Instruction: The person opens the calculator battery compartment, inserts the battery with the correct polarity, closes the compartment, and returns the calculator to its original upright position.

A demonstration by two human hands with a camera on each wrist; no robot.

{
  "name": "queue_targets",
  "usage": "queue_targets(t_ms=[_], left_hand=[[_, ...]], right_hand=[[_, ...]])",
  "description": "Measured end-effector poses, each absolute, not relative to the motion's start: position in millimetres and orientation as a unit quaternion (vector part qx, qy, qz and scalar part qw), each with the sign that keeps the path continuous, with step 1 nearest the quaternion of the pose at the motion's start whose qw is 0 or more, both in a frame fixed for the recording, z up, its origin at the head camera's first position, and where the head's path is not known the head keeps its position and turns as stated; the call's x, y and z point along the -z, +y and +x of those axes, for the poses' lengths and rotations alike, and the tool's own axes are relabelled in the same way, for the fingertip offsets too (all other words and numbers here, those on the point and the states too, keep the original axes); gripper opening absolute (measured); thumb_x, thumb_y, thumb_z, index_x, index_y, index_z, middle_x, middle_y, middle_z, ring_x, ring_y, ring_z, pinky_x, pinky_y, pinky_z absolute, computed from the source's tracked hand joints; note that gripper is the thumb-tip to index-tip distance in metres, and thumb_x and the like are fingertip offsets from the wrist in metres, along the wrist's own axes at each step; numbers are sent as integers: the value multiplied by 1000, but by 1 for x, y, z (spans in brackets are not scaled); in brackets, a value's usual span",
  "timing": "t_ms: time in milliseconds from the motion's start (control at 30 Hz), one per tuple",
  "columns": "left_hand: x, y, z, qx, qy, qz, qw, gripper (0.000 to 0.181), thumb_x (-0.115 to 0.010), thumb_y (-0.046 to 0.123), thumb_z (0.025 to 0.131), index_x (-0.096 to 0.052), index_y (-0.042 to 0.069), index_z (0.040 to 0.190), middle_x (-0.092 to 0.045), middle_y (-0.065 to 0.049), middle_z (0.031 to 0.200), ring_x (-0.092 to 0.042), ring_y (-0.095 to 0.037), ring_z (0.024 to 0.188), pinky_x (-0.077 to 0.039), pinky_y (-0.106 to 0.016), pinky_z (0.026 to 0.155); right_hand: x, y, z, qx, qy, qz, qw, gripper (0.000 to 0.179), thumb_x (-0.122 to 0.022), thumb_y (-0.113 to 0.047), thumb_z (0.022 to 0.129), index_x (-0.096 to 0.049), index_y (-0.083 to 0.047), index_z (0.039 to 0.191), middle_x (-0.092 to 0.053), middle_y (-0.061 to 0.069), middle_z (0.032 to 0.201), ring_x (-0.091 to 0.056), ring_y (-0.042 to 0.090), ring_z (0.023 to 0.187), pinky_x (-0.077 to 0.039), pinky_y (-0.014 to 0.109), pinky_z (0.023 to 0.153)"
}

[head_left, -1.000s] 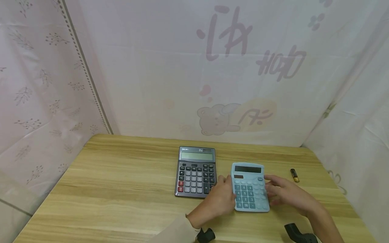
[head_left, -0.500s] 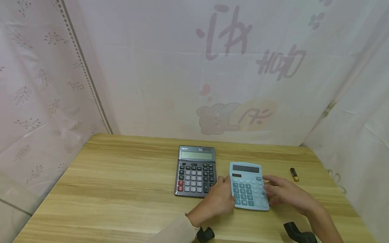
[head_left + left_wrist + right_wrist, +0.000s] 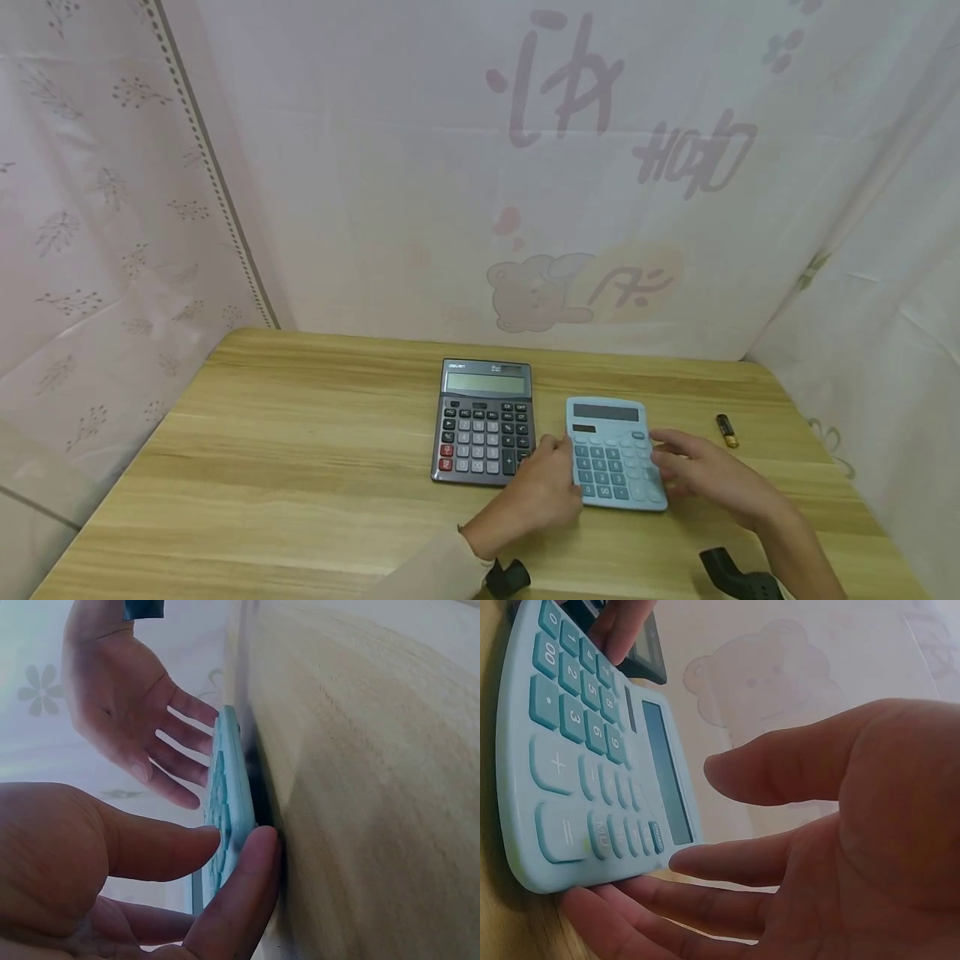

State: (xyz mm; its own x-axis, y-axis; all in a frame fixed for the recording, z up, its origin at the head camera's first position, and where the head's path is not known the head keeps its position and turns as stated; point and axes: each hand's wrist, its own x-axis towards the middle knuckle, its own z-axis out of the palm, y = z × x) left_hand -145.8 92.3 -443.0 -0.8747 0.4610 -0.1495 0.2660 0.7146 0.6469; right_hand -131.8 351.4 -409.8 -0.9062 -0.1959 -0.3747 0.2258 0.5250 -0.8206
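Beside the gray calculator (image 3: 482,429) on the table (image 3: 300,442), the light-blue calculator (image 3: 622,450), probably light, stiff and smooth, suits side-edge holds: the left hand (image 3: 542,489) pinches its left, the right hand (image 3: 705,471), unclenched, touches its right.

wood-grain table (image 3: 315,442) | pale printed cloth (image 3: 390,183) behind and beside

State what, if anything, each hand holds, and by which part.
The left hand pinches the light-blue rectangular calculator by its left edge. The right hand grips nothing; its extended fingers appear to touch the right edge.
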Motion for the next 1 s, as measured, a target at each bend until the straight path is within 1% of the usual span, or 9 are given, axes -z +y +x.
queue_targets(t_ms=[200,467,733,1000], left_hand=[[441,93,-145,-311,916,202,152,70,-77,20,101,-49,2,164,-55,-12,156,-63,-27,131,-55,-40,108],[440,91,-144,-315,914,212,144,69,-78,17,100,-51,1,162,-57,-15,154,-66,-28,127,-58,-41,104],[440,90,-145,-309,915,216,145,68,-77,17,101,-51,2,162,-57,-14,154,-65,-26,128,-56,-39,107],[439,91,-145,-303,917,219,137,70,-78,17,99,-52,4,163,-58,-14,154,-65,-28,128,-56,-41,109]], right_hand=[[409,351,-132,482,851,5,210,66,-53,-18,116,-27,23,160,-43,46,155,-64,46,129,-62,53,97],[409,352,-132,466,861,2,205,66,-53,-22,116,-29,21,161,-45,44,156,-65,45,130,-62,54,97],[409,352,-132,466,862,-3,202,65,-54,-22,117,-31,20,160,-48,43,154,-65,46,129,-62,53,96],[411,353,-132,466,864,-6,192,65,-53,-23,117,-30,19,161,-42,44,158,-63,48,130,-63,53,94]])
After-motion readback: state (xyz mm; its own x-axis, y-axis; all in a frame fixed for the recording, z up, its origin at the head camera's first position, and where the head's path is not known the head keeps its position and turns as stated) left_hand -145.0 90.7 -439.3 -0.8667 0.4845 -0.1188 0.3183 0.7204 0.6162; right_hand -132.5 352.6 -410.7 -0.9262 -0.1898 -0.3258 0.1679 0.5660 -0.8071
